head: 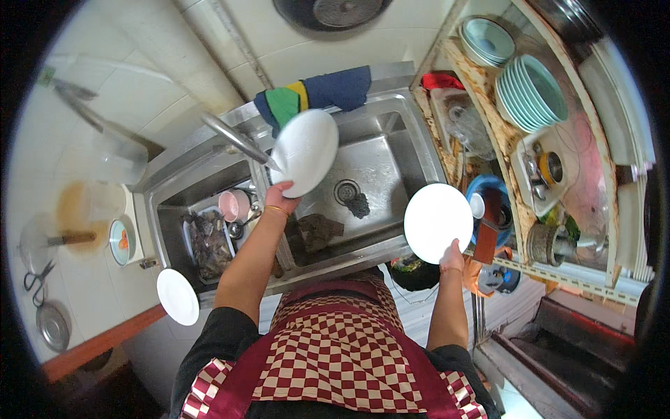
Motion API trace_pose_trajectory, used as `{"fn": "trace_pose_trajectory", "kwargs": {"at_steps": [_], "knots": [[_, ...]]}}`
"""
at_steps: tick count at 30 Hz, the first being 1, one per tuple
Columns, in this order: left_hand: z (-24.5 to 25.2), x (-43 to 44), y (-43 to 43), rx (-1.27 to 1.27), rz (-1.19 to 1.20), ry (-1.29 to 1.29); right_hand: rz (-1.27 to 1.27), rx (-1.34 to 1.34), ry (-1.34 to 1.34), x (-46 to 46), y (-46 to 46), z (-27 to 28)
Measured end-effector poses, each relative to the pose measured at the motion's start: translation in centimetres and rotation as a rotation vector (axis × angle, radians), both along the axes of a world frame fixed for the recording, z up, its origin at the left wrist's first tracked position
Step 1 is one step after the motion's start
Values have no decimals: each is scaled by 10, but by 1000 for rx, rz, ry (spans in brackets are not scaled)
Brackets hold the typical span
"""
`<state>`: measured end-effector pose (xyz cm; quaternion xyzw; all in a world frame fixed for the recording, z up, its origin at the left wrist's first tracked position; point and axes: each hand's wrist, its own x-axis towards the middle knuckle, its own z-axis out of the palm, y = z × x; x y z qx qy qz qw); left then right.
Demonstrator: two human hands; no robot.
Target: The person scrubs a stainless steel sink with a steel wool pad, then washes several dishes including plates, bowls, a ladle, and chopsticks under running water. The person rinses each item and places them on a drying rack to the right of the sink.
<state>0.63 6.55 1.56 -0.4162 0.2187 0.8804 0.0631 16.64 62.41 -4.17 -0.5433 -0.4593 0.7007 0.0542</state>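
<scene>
My left hand (281,199) grips the lower edge of a white plate (309,149), which is tilted beneath the metal faucet (241,140) over the right basin of a stainless steel sink (366,160). On the right, my right hand (452,256) holds a second white plate (438,222) by its lower rim, beyond the sink's right edge. Near the drain (346,191) lies a dark scouring pad (358,206). A brown cloth (319,231) rests in the basin's front left corner.
In the left basin sit a pink cup (234,205) and a tray of dark food pieces (209,243). A white plate (178,297) stands at the sink's left corner. To the right, a rusty shelf (510,157) carries stacked green bowls (531,94). A striped cloth (335,89) drapes over the back rim.
</scene>
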Motion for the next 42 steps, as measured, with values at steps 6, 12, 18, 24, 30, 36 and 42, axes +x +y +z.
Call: {"fn": "trace_pose_trajectory", "kwargs": {"at_steps": [6,12,18,24,30,36,42], "knots": [[29,42,-22,-130,-257,-150,33,-70,146,-4,-1,4],[56,55,-5,-1330,-390,214,119,-163,242,-2,2,4],[105,4,28,-1963,-272,296,224,-197,192,-2,2,16],[132,22,31,-1992,-161,287,226,-120,98,-5,3,23],[138,96,53,-1973,-303,264,272,-172,86,-4,15,14],[134,104,54,-2016,-259,262,286,-145,96,-4,16,21],[126,22,30,-1906,-177,230,270,-75,39,-4,3,35]]}}
